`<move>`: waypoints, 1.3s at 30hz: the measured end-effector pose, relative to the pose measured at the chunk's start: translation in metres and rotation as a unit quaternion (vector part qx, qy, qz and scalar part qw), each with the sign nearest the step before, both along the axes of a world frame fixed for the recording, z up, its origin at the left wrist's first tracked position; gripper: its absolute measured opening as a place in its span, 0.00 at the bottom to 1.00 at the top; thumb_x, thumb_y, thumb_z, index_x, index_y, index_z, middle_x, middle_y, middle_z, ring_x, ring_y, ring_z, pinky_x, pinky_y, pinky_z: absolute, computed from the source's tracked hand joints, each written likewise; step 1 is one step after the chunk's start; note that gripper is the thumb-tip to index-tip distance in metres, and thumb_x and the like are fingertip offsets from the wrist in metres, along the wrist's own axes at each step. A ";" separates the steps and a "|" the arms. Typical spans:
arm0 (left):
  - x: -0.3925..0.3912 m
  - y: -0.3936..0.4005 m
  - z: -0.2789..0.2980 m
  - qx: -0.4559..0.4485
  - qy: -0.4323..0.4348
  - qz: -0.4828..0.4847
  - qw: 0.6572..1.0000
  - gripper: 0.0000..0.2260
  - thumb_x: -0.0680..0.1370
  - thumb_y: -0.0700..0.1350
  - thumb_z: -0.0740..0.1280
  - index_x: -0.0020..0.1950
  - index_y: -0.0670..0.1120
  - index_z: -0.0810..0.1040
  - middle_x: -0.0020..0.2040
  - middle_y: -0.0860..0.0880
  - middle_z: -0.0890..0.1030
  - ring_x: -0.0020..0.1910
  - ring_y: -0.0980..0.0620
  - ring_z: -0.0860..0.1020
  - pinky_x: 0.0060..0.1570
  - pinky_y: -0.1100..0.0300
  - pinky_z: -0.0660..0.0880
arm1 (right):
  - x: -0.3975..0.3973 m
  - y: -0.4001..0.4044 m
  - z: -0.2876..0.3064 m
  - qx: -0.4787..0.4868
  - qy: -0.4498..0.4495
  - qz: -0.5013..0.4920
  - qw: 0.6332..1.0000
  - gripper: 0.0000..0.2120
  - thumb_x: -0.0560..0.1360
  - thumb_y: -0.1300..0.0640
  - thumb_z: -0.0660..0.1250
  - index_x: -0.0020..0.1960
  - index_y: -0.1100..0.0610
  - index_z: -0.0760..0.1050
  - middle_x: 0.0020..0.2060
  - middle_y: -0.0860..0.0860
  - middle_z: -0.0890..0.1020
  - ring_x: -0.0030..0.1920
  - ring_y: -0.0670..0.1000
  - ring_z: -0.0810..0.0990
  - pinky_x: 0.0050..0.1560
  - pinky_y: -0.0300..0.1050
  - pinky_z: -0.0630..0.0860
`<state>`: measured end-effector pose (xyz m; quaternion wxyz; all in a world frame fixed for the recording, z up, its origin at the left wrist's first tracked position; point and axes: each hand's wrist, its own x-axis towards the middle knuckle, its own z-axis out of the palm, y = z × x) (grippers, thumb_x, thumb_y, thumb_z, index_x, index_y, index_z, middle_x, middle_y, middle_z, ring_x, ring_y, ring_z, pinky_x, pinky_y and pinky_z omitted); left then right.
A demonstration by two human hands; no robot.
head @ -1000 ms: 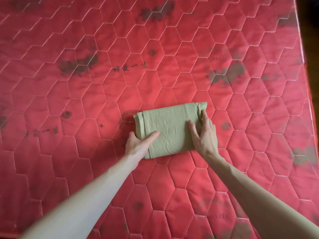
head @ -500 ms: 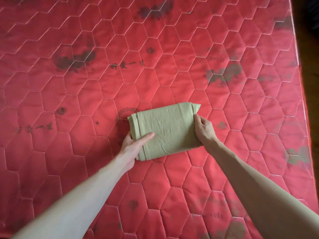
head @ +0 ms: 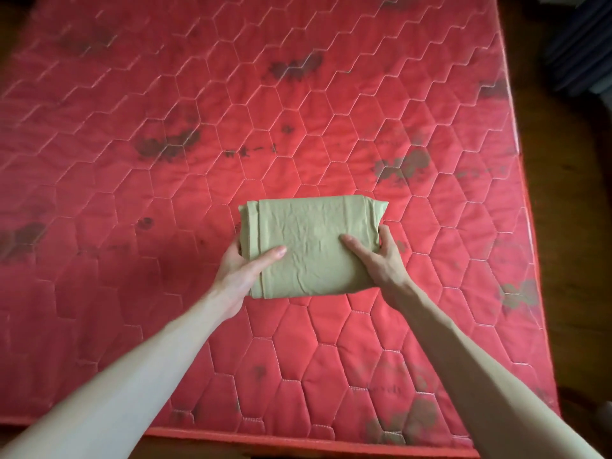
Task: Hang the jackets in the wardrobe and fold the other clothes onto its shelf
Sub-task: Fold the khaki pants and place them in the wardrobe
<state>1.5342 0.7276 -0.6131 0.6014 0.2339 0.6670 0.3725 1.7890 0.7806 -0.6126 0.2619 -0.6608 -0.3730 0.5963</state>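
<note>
folded garment (head: 311,246), hands gripping (fingers underneath hidden)

2 bare forearms enter from the lower corners, with no sleeves, watch, rings or gloves in view. The left hand (head: 241,270) and right hand (head: 381,260) are uncovered; fingers (head: 356,245) are slender, with short, unpainted nails.

A bedroom in a home, by the look of it. A bare red quilted mattress (head: 331,111) with hexagon stitching and dark stains fills nearly the whole view, with no sheet on it. Along its right side runs a dark wooden floor (head: 569,226). In the far right corner sits something dark and ribbed (head: 578,44), too dim to name, possibly folded fabric or a heater
</note>
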 end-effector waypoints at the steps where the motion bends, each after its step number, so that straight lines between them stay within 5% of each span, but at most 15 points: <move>1: -0.002 -0.003 0.015 0.006 0.003 -0.003 1.000 0.27 0.70 0.50 0.82 0.66 0.53 0.78 0.56 0.55 0.87 0.55 0.57 0.85 0.56 0.56 0.79 | -0.001 -0.004 0.015 0.008 0.006 -0.005 1.000 0.23 0.72 0.45 0.80 0.57 0.54 0.72 0.54 0.48 0.83 0.49 0.43 0.84 0.44 0.39 0.79; 5: -0.009 -0.016 0.080 0.026 0.026 0.000 0.999 0.30 0.68 0.56 0.83 0.67 0.52 0.77 0.57 0.55 0.87 0.57 0.56 0.84 0.61 0.51 0.78 | -0.005 -0.021 0.081 0.038 0.017 -0.013 0.999 0.20 0.73 0.47 0.79 0.55 0.52 0.73 0.51 0.45 0.83 0.47 0.41 0.84 0.46 0.41 0.79; 11: 0.006 -0.038 0.201 0.062 0.032 0.043 0.997 0.16 0.77 0.53 0.76 0.63 0.54 0.81 0.55 0.56 0.87 0.57 0.56 0.84 0.60 0.55 0.78 | 0.000 -0.032 0.203 0.094 0.022 -0.002 0.995 0.18 0.74 0.45 0.78 0.52 0.53 0.73 0.46 0.46 0.81 0.46 0.46 0.81 0.47 0.46 0.80; 16: 0.005 -0.062 0.299 0.086 0.041 0.075 0.993 0.23 0.73 0.61 0.76 0.64 0.52 0.82 0.57 0.53 0.87 0.60 0.52 0.84 0.63 0.48 0.78 | -0.003 -0.050 0.301 0.129 0.050 0.004 0.990 0.13 0.77 0.49 0.75 0.56 0.54 0.77 0.46 0.45 0.84 0.44 0.40 0.83 0.43 0.37 0.78; 22: 0.009 -0.101 0.392 0.120 0.017 0.151 0.981 0.15 0.78 0.54 0.74 0.65 0.54 0.81 0.57 0.56 0.87 0.60 0.54 0.84 0.63 0.50 0.78 | -0.011 -0.071 0.389 0.159 0.082 0.021 0.984 0.12 0.78 0.50 0.75 0.58 0.54 0.78 0.48 0.45 0.85 0.45 0.41 0.84 0.41 0.35 0.78; 34: -0.069 -0.228 0.494 0.191 0.018 0.322 0.927 0.26 0.71 0.57 0.79 0.67 0.53 0.80 0.59 0.50 0.87 0.59 0.47 0.85 0.63 0.41 0.79 | -0.128 -0.128 0.494 0.200 0.156 0.142 0.957 0.14 0.76 0.50 0.76 0.59 0.52 0.81 0.48 0.45 0.88 0.48 0.44 0.87 0.40 0.34 0.79; 39: -0.139 -0.302 0.512 0.192 0.007 0.377 0.906 0.26 0.72 0.55 0.77 0.70 0.53 0.78 0.59 0.49 0.87 0.58 0.47 0.85 0.62 0.42 0.79 | -0.218 -0.177 0.510 0.188 0.174 0.203 0.945 0.15 0.75 0.49 0.77 0.60 0.52 0.81 0.49 0.46 0.88 0.50 0.48 0.87 0.50 0.46 0.82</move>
